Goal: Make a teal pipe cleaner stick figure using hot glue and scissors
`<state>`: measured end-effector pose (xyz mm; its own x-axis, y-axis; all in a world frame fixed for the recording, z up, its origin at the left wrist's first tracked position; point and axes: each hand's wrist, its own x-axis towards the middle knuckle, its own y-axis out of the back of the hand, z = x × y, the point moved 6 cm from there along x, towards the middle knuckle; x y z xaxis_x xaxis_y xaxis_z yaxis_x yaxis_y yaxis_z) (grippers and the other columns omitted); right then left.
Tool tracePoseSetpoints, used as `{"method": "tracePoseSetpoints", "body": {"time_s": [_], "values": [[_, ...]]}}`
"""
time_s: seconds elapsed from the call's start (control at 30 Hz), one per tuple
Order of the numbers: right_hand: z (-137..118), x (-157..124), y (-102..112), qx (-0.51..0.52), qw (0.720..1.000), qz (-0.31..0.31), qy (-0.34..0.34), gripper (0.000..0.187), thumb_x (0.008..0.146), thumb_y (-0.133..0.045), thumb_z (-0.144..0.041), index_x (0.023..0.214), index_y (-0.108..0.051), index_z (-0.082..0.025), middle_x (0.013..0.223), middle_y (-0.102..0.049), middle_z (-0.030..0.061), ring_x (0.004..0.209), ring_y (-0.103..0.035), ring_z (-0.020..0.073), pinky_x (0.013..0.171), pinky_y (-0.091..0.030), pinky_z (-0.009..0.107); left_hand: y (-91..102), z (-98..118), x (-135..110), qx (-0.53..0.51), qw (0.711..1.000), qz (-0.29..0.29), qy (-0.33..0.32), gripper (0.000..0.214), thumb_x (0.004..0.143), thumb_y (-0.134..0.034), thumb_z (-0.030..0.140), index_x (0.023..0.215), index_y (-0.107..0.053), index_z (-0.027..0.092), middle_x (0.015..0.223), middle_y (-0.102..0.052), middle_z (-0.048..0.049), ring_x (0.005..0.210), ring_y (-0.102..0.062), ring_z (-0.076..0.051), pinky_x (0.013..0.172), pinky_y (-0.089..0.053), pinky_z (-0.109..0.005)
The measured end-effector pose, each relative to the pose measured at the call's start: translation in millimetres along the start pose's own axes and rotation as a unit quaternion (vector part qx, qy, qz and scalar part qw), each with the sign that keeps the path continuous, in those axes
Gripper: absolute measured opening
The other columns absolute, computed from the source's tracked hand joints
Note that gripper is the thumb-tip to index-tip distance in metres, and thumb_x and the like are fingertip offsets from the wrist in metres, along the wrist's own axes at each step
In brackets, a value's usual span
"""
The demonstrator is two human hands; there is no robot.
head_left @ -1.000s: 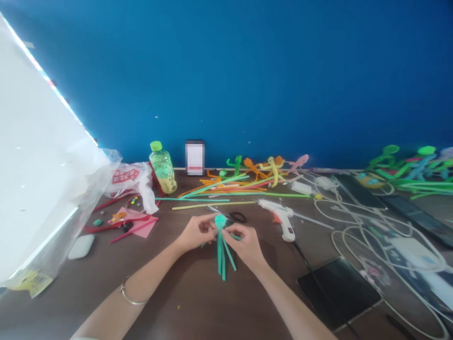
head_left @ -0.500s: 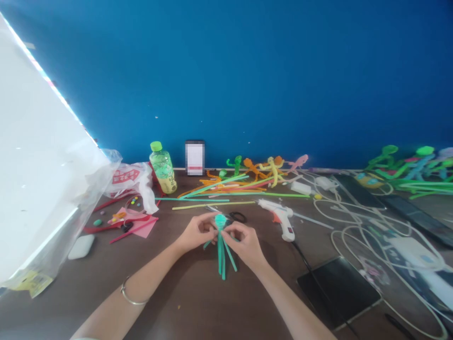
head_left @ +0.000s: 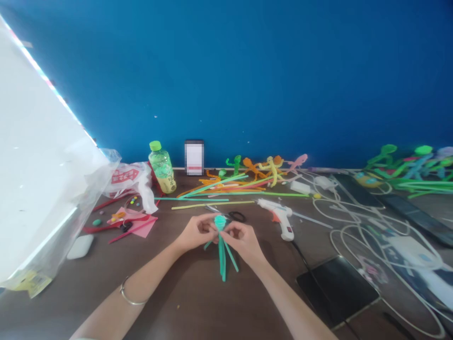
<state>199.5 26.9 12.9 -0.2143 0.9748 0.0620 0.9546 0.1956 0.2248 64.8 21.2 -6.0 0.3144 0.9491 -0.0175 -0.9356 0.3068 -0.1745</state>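
Between my hands is a teal pipe-cleaner figure (head_left: 220,222), with a wound, rounded head on top and several straight stems hanging below. My left hand (head_left: 199,232) pinches it from the left, just under the head. From the right, my right hand (head_left: 243,240) grips it at the same height, thumb and fingertips closed near the base of the stems. The fingertips partly hide the figure's neck. Right behind the hands lie black-handled scissors (head_left: 236,216), their blades pointing left.
A white glue gun (head_left: 283,218) lies to the right, its cord running past a black tablet (head_left: 339,291). Loose pipe cleaners (head_left: 226,186) and finished figures (head_left: 273,170) line the back. A drink bottle (head_left: 163,170) and plastic bag (head_left: 131,177) stand left. White cables (head_left: 348,225) tangle at right.
Almost nothing differs. Both hands keep their hold on the teal figure, and its hanging stems have shifted very slightly.
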Motion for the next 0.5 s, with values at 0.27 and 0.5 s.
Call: {"method": "tracePoseSetpoints", "body": {"time_s": [0.27,0.5], "values": [[5.6,1.1,-1.0,0.024,0.999,-0.004,-0.034,0.020,0.061,-0.066,-0.032,0.053,-0.058,-0.015,0.047,-0.048,-0.0029,0.046,-0.038,0.0083,0.044,-0.030,0.021,1.5,-0.4,0.8,0.007,1.000,0.004,-0.009,0.056,0.064,-0.071,0.026,0.116,-0.054,0.012,0.070,-0.061,-0.0034,0.060,-0.062,-0.016,0.061,-0.052,-0.030],[9.3,1.1,-2.0,0.027,0.999,-0.022,-0.037,0.021,0.062,-0.065,-0.033,0.056,-0.058,-0.015,0.049,-0.049,-0.0025,0.047,-0.040,0.0088,0.046,-0.032,0.022,0.2,-0.4,0.3,0.000,1.000,0.001,-0.004,0.055,0.065,-0.070,0.025,0.116,-0.053,0.011,0.072,-0.062,-0.0043,0.061,-0.063,-0.016,0.061,-0.053,-0.031]]}}
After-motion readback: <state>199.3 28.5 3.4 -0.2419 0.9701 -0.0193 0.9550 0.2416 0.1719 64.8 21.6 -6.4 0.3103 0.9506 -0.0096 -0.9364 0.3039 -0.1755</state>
